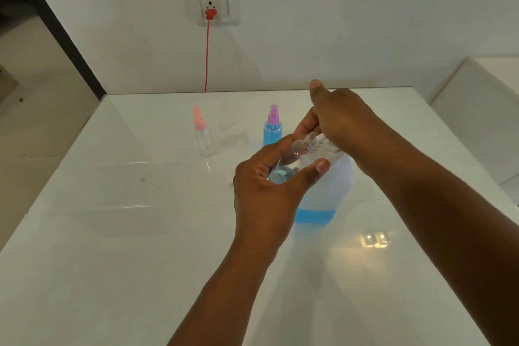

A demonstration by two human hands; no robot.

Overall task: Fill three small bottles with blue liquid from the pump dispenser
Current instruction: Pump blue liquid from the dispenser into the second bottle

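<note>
My left hand point(269, 185) grips a small clear uncapped bottle point(304, 149), tilted, its threaded neck up against the spout of the pump dispenser. A little blue liquid shows at the bottle's bottom inside my palm. My right hand point(339, 118) lies over the pump head, covering it. The dispenser point(323, 199) is a large translucent white bottle with a low band of blue liquid. Behind stand a small bottle full of blue liquid with a purple spray cap point(273, 128) and a small clear bottle with a pink cap point(202, 133), which looks empty.
All of this stands on a glossy white table point(126, 233) against a white wall. A red plug and cord point(207, 45) hang from a wall socket down behind the table's far edge. A white cabinet point(483, 109) stands to the right.
</note>
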